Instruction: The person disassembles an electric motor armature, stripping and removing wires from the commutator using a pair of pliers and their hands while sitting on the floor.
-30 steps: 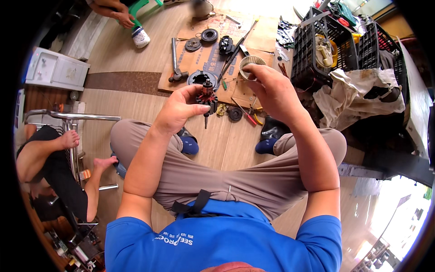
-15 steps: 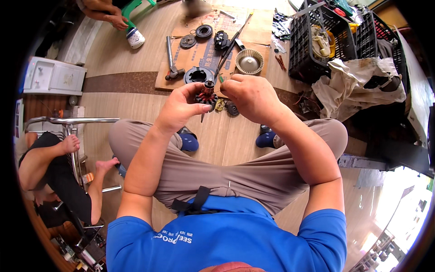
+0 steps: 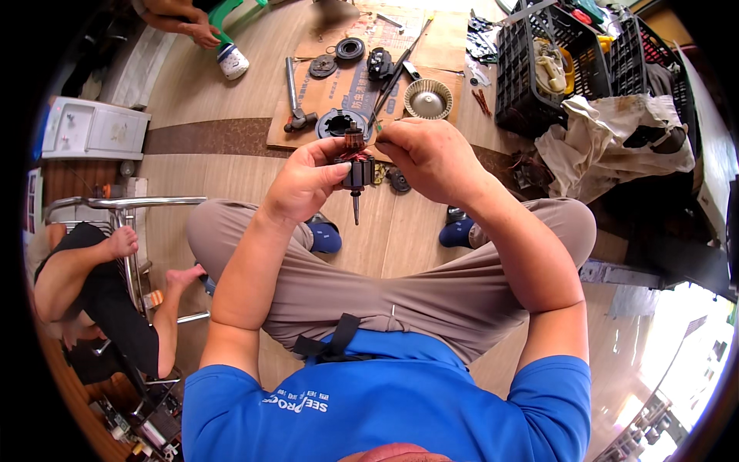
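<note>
My left hand [image 3: 306,179] grips a motor armature [image 3: 359,174] in front of my knees. Its copper commutator points away from me, and its bare shaft points toward me. Red windings show between the commutator and the dark slotted core. Close by on the right, my right hand [image 3: 429,156] is closed in a pinch at a thin wire [image 3: 372,145] beside the commutator end. Its fingertips hide most of the wire. Just beyond both hands, a round black motor housing [image 3: 336,123] lies on the cardboard sheet [image 3: 279,135].
A hammer [image 3: 295,100], a pale fan wheel [image 3: 428,100], a black ring [image 3: 350,49] and a dark disc [image 3: 322,66] lie on the cardboard. Black crates [image 3: 519,100] with a draped cloth [image 3: 593,142] stand right. Another person's bare legs [image 3: 85,262] are at left.
My left hand has tilted the armature, so its core and shaft now show more fully toward me. My right hand stays pinched beside it, slightly higher in view.
</note>
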Tool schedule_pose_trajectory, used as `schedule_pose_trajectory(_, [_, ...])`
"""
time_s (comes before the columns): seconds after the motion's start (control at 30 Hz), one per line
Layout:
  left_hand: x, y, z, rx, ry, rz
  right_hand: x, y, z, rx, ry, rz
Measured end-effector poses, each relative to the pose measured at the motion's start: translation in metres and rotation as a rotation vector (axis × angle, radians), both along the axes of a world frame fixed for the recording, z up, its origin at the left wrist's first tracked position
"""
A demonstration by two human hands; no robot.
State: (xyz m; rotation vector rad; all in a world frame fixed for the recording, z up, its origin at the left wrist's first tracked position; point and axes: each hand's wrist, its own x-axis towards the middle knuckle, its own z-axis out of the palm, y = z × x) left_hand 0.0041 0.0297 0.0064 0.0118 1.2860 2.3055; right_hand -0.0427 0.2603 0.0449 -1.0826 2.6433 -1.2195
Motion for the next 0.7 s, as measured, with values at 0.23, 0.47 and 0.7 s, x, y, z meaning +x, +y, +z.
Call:
schedule_pose_trajectory(0.23, [0.000,0.003,0.002,-0.012,-0.002,-0.009,0.000,0.002,-0.005,-0.005,0.055,-0.003])
schedule_pose_trajectory(0.47, [-0.003,0.005,-0.001,-0.174,0.061,0.143,-0.007,0.009,-0.004,0.156,0.101,-0.018])
schedule_pose_trajectory(0.7, [-0.009,-0.020,0.014,-0.099,-0.095,0.054,-0.040,0.050,0.004,0.091,0.212,-0.074])
